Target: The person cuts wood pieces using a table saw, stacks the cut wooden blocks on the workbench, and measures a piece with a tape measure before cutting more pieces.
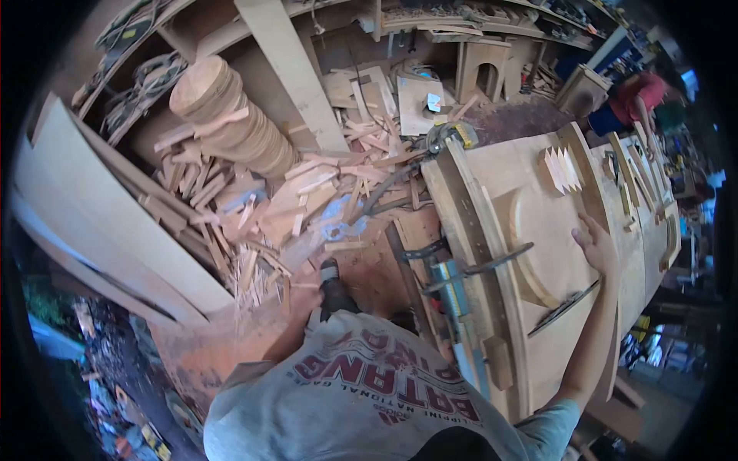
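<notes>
My right hand (595, 244), fingers apart near the spiky wood (559, 172), could knock it over if I swing too fast.

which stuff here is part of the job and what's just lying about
Likely in the job, as it is nearest the right hand:
- wooden worktop
- curved wooden strip
- zigzag-edged wood
- dark, narrow piece

Probably just lying about:
- stacked wooden rounds
- scattered offcuts
- crumpled bluish plastic
</notes>
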